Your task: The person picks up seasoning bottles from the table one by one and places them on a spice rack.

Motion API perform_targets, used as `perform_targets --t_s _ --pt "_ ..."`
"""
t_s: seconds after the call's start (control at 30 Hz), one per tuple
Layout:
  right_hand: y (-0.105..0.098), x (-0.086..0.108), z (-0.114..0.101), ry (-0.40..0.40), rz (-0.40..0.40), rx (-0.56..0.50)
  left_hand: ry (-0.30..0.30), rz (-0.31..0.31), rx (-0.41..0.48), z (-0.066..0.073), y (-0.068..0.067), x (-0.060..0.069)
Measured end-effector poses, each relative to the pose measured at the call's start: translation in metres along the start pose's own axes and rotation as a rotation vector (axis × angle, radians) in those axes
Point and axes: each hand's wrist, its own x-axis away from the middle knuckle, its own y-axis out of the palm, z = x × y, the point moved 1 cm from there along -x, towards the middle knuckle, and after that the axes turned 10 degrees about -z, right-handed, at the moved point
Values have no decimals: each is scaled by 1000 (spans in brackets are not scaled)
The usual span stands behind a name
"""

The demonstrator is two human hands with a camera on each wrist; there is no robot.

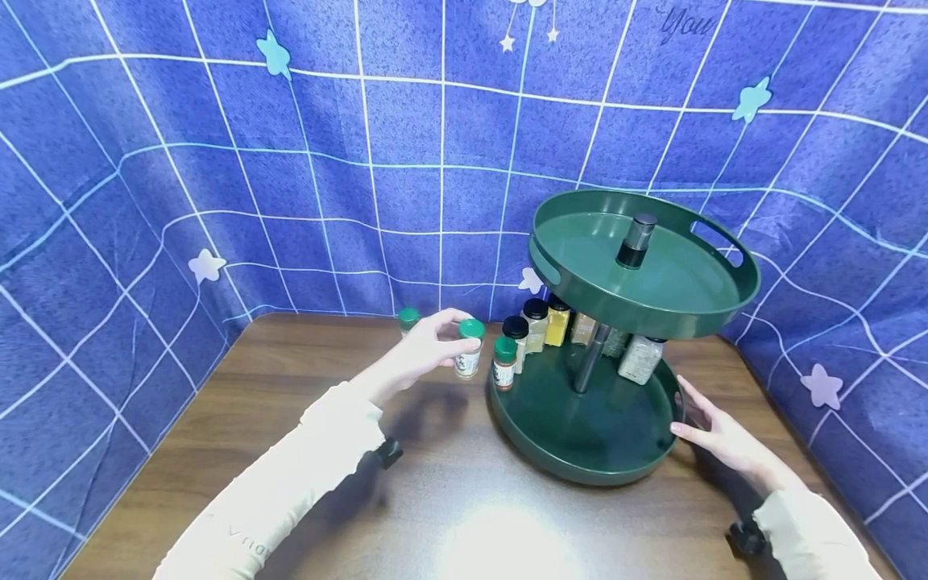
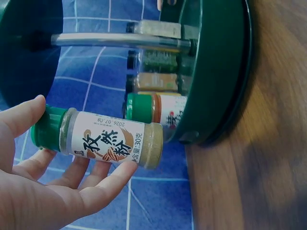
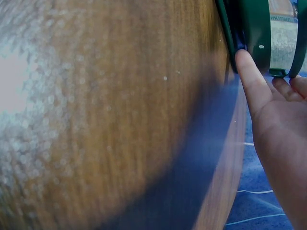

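In the left wrist view, a spice jar (image 2: pixel 108 139) with a green lid, white label and tan powder lies between my left hand's (image 2: pixel 67 191) thumb and fingers. The head view has this left hand (image 1: pixel 435 346) holding it off the table, left of a green two-tier tray stand (image 1: pixel 580 451). My right hand (image 1: pixel 725 435) grips the lower tier's right rim; up close the right hand (image 3: pixel 283 129) has its thumb low on the outer wall and fingers at the handle slot. A green-lidded jar of reddish spice (image 1: pixel 503 366) stands at the lower tier's left edge.
Several black-lidded jars, among them a yellow one (image 1: pixel 557 324) and a tilted-looking pale one (image 1: pixel 641 360), line the lower tier's back. The upper tier (image 1: pixel 681 274) overhangs them. Another green-lidded jar (image 1: pixel 409 321) stands behind my left hand. Blue cloth (image 1: pixel 406 201) hangs around the wooden table (image 1: pixel 275 387).
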Motion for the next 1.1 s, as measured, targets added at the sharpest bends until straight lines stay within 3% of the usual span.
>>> perform_targets --t_s 0.4,0.83,1.1 --pt "0 0 1 -1 2 5 30 -33 -32 3 23 -11" --pt "0 0 2 6 5 19 -2 -42 50 0 43 -18" --pt "-1 0 2 20 5 25 17 -23 78 -7 55 -21"
